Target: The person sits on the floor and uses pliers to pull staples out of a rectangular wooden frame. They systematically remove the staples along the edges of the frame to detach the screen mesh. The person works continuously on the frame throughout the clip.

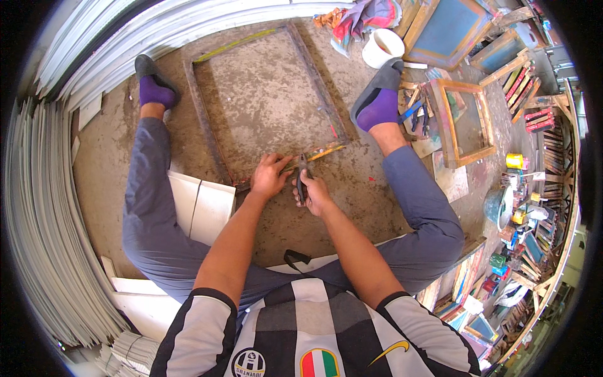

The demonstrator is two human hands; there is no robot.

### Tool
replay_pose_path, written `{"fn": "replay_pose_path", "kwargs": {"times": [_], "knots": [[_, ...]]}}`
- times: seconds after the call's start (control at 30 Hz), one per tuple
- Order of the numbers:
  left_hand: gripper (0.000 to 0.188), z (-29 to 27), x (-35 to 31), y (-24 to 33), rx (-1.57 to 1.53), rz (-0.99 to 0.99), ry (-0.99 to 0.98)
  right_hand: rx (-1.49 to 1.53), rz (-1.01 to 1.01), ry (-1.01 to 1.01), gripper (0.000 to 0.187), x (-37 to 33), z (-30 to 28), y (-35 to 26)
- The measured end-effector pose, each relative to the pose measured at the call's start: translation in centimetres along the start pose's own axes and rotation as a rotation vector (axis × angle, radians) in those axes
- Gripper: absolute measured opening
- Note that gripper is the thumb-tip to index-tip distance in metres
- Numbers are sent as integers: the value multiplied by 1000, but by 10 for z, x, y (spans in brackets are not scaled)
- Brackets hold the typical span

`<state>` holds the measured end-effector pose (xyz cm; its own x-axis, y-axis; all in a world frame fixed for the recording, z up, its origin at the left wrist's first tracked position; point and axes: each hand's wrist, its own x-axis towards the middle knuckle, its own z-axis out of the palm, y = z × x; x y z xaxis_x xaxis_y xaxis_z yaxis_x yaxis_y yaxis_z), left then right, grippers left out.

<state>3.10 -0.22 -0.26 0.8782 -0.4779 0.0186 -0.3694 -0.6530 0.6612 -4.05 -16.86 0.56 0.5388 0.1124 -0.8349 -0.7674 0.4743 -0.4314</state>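
A worn wooden frame [312, 74] lies on the floor between my outstretched legs, with nothing across its opening. Its near bar [326, 150] carries yellow and orange stains. My left hand [269, 176] grips this bar left of its middle, fingers over the wood. Just to the right, my right hand [314, 193] is closed round the handles of dark pliers [303, 164]. The plier jaws point away from me and meet the near bar beside my left fingertips. What the jaws bite on is too small to make out.
Tall stacks of pale sheets [47, 232] line the left side. A strapped white bundle [200, 204] lies by my left leg. To the right are a smaller meshed frame [447, 125], a white bucket [382, 48] and a basin [498, 207]. Coloured cloth [364, 22] lies far off.
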Motion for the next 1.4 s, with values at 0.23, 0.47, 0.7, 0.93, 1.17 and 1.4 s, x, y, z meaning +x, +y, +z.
{"fn": "replay_pose_path", "kwargs": {"times": [0.23, 0.47, 0.7, 0.93, 1.17, 1.4], "knots": [[47, 4, -1, -5, 2, 26, 16, 146, 119, 32, 50, -16, 26, -36], [44, 0, -2, -1, 34, -5, 13, -240, -199, 88, 54, -53, -5, -57], [37, -2, 4, -3, -75, 22, 22, 92, -53, -57, 48, -22, -7, 18], [37, -18, 8, -9, -362, -95, -5, 247, -123, -127, 50, 6, 9, 35], [37, -19, 9, -7, -373, -68, 1, 440, -115, -141, 52, 23, 3, 34], [37, -27, 10, 8, -322, -82, 24, 472, -197, -58, 50, 21, 22, 39]]}}
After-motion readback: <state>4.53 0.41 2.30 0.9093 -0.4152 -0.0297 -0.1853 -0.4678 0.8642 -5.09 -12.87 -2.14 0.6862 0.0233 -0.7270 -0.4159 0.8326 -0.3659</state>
